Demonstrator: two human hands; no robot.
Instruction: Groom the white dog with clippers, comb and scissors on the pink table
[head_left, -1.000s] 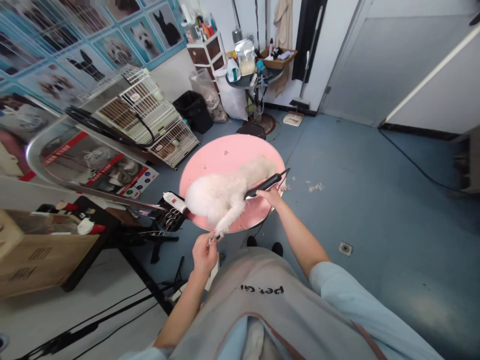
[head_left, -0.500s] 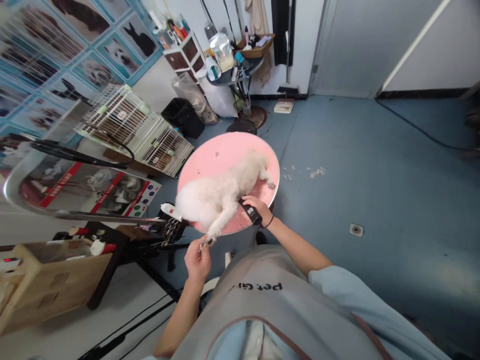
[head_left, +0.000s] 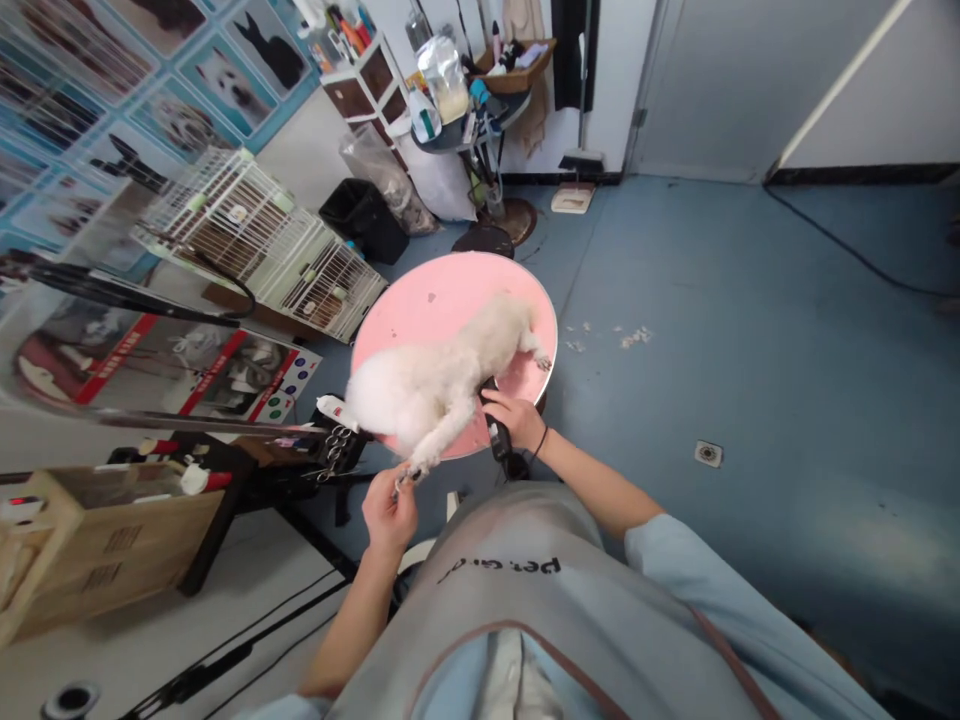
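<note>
A white dog (head_left: 427, 385) lies on a round pink table (head_left: 420, 295), its head toward the far right edge. One of its legs reaches out over the near edge. My left hand (head_left: 390, 510) is closed around the paw at the end of that leg. In my right hand (head_left: 517, 418) is a black hair clipper (head_left: 497, 430), held upright beside the dog's belly, its upper end close to the fur. Whether the clipper touches the coat I cannot tell.
Metal rings of scissors (head_left: 337, 450) and a white bottle-like thing (head_left: 335, 410) sit left of the table. White wire cages (head_left: 300, 270) and a black bin (head_left: 365, 220) stand behind it. Tufts of hair (head_left: 636, 338) lie on the blue floor. A wooden box (head_left: 112, 540) is at left.
The clipper in my right hand has turned more upright and slid slightly left. My left hand still holds the paw, a little farther left. The whole view has shifted slightly.
</note>
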